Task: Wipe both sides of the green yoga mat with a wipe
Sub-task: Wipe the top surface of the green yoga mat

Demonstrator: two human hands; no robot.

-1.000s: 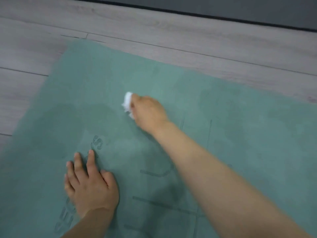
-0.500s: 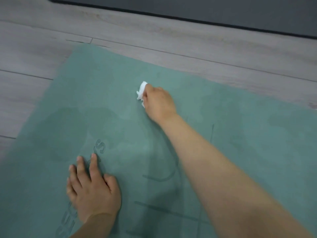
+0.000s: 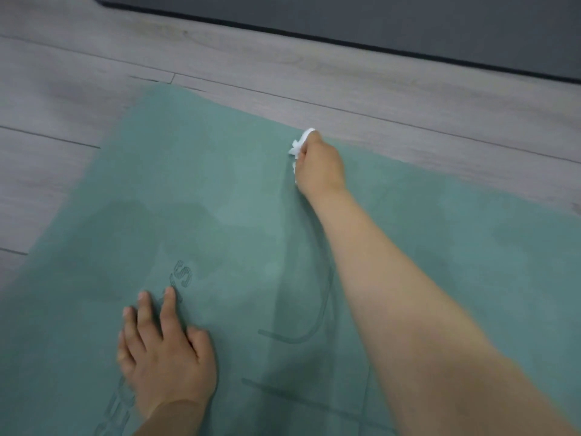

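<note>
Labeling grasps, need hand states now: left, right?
Left hand: open, flat on the green yoga mat.
Right hand: holding the white wipe.

One head-worn view looks forward and steeply down from close above the green yoga mat (image 3: 195, 190) (wide-angle, slightly blurred), grey plank floor (image 3: 283, 67) beyond its far edge.

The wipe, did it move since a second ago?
Yes. The right hand has pushed the wipe away from the printed letter S, up to the far edge of the green yoga mat, beside the floor.
</note>
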